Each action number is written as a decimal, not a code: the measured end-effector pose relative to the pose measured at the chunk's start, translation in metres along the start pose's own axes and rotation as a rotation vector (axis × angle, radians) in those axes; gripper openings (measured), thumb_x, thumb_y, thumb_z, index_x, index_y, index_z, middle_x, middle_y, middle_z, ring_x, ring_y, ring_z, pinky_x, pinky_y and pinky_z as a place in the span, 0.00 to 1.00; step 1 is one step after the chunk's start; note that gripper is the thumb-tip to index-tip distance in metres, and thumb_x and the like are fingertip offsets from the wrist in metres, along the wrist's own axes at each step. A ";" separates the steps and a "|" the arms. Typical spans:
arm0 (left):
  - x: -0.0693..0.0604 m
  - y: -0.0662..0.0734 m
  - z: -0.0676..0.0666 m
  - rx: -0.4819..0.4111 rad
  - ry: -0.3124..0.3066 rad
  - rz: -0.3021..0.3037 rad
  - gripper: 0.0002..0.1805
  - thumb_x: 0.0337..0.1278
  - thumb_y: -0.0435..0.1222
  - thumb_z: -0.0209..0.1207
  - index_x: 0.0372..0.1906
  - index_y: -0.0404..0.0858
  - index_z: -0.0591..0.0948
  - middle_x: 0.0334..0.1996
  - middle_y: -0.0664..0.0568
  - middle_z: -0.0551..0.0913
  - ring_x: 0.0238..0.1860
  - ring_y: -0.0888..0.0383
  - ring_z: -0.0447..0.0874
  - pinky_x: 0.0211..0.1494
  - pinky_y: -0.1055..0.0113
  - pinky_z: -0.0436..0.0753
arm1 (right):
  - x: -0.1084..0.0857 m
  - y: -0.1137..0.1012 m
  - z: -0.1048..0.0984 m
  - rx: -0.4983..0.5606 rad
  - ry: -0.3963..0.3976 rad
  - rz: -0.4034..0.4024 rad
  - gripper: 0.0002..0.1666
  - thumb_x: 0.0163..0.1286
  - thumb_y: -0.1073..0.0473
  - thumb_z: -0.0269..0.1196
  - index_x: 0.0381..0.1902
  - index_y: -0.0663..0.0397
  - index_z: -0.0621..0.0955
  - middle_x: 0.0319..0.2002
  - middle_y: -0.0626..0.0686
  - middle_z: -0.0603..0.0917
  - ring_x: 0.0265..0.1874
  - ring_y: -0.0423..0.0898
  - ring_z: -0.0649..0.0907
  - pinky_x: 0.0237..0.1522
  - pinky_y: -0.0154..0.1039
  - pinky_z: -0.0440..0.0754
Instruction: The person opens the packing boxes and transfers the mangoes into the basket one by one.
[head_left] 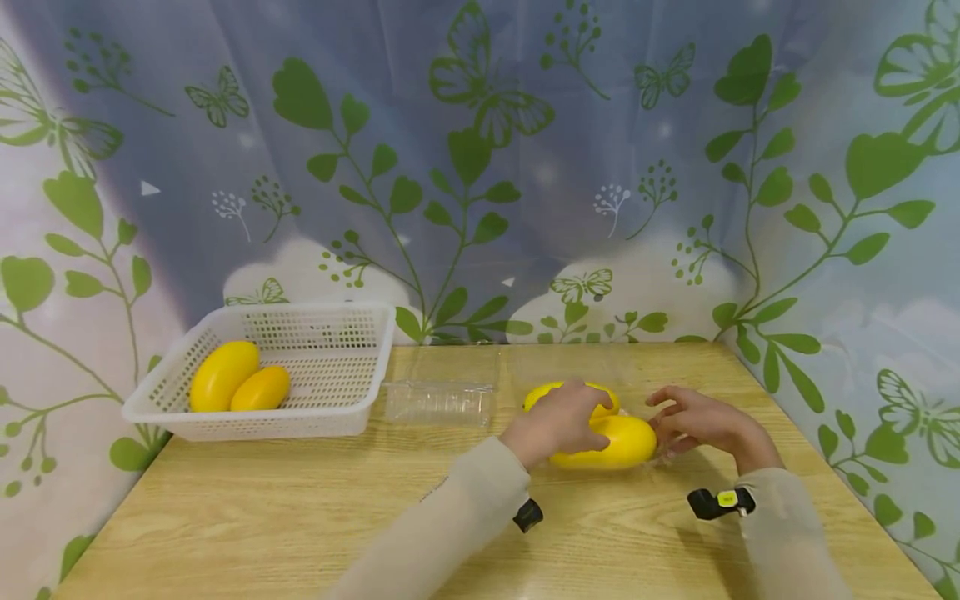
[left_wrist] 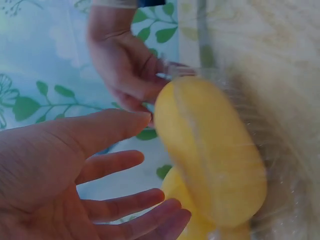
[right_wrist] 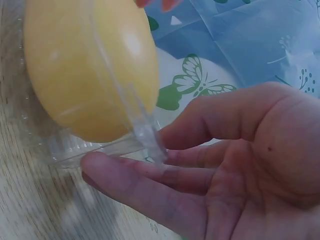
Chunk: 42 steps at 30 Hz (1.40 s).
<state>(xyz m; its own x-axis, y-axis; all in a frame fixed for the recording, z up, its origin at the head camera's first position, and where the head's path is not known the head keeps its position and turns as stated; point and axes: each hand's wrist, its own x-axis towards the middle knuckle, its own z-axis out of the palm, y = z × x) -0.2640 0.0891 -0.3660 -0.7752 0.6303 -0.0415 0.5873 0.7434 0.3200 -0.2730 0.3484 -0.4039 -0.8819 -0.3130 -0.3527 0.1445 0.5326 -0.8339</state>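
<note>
Two smooth yellow, mango-like fruits lie side by side in a clear plastic clamshell box on the right half of the table: a front fruit (head_left: 618, 443) and a partly covered rear fruit (head_left: 542, 393). My left hand (head_left: 558, 421) is over them from the left; in the left wrist view its fingers are spread and relaxed beside the front fruit (left_wrist: 212, 150), gripping nothing. At the box's right end, my right hand (head_left: 705, 425) pinches the clear plastic rim (right_wrist: 147, 142) between thumb and fingers, close to the fruit's tip. Much of the transparent box is hard to make out.
A white perforated basket (head_left: 378, 358) stands at the back left, holding a larger yellow fruit (head_left: 225, 375) and a smaller one (head_left: 261, 389). Between basket and fruits sits another clear plastic box (head_left: 438, 404), its lid raised. A patterned curtain (head_left: 480, 167) hangs behind the wooden table (head_left: 300, 517).
</note>
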 end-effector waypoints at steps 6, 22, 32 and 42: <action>-0.001 0.006 0.010 0.032 -0.040 0.006 0.28 0.58 0.48 0.72 0.64 0.51 0.82 0.63 0.63 0.83 0.62 0.62 0.81 0.60 0.68 0.81 | -0.001 0.000 0.001 0.004 -0.020 0.000 0.40 0.69 0.66 0.58 0.72 0.75 0.54 0.61 0.74 0.78 0.42 0.51 0.88 0.45 0.46 0.91; 0.011 0.013 0.009 0.134 -0.071 0.019 0.31 0.57 0.49 0.73 0.66 0.52 0.79 0.59 0.62 0.85 0.52 0.63 0.84 0.50 0.68 0.83 | -0.002 -0.001 -0.002 -0.005 -0.025 -0.011 0.38 0.71 0.66 0.57 0.72 0.75 0.54 0.63 0.77 0.76 0.42 0.51 0.88 0.44 0.45 0.91; 0.015 0.021 0.018 0.249 -0.042 -0.018 0.30 0.52 0.57 0.74 0.60 0.54 0.81 0.48 0.63 0.87 0.44 0.62 0.84 0.45 0.66 0.83 | -0.004 -0.001 0.000 -0.002 -0.031 -0.027 0.38 0.72 0.65 0.56 0.72 0.76 0.53 0.57 0.72 0.79 0.40 0.52 0.89 0.43 0.45 0.91; 0.008 0.023 0.031 0.420 -0.031 0.001 0.36 0.56 0.61 0.69 0.69 0.60 0.74 0.60 0.63 0.83 0.56 0.59 0.84 0.56 0.60 0.84 | -0.002 -0.001 0.001 -0.032 -0.027 -0.030 0.38 0.72 0.64 0.57 0.71 0.76 0.54 0.56 0.70 0.80 0.42 0.51 0.88 0.42 0.43 0.91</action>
<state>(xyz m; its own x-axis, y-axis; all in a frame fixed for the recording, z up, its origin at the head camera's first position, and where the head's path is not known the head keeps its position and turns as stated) -0.2493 0.1179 -0.3882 -0.7711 0.6327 -0.0721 0.6367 0.7655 -0.0929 -0.2705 0.3475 -0.4028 -0.8732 -0.3497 -0.3395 0.1035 0.5476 -0.8303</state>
